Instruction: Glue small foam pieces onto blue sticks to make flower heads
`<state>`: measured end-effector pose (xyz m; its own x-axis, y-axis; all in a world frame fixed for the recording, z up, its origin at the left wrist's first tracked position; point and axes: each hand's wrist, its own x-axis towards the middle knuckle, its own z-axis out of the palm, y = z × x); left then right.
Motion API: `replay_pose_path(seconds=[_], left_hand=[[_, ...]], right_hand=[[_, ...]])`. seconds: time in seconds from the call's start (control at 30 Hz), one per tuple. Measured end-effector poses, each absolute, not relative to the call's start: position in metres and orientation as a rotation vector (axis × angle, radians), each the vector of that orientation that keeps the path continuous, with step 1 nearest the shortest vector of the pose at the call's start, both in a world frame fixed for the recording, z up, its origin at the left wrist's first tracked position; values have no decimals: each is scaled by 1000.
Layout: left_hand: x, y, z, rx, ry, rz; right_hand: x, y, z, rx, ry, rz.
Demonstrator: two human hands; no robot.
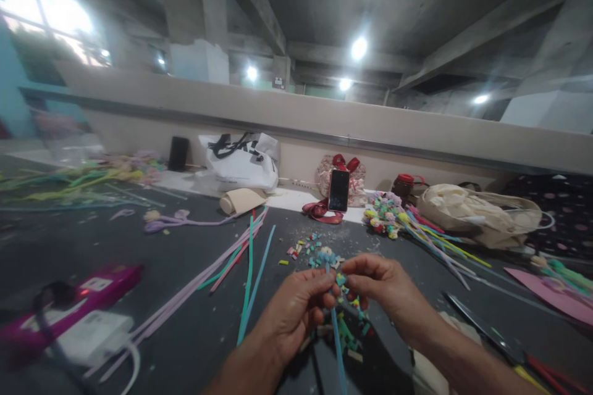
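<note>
A blue stem [337, 345] topped by a pale blue flower-like head [327, 255] is pinched between the thumb and fingers of my left hand [308, 299]. Just to its right, my right hand [382, 284] has its thumb and index finger close together beside a small teal piece [341, 279]; whether they grip it is hard to make out. Small coloured pieces [303, 247] lie scattered on the dark table beyond my hands, and more green and yellow bits [348, 336] lie beneath them.
Long purple stems [199, 284] and a blue strip [259, 278] lie left. A magenta power strip [97, 296] is at far left. Behind stand a white bag [243, 163] and a phone [338, 190]. Right are a flower bundle [384, 213] and scissors [486, 330].
</note>
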<state>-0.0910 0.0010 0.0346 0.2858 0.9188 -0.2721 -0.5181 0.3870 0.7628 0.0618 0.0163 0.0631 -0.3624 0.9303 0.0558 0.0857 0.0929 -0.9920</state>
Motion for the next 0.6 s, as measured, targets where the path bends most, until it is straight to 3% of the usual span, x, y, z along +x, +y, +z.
replay_pose_path(seconds=[0.6], left_hand=[[-90,-1,31,673,738,1044]], right_hand=[[50,19,60,-1047,-1581,1327]])
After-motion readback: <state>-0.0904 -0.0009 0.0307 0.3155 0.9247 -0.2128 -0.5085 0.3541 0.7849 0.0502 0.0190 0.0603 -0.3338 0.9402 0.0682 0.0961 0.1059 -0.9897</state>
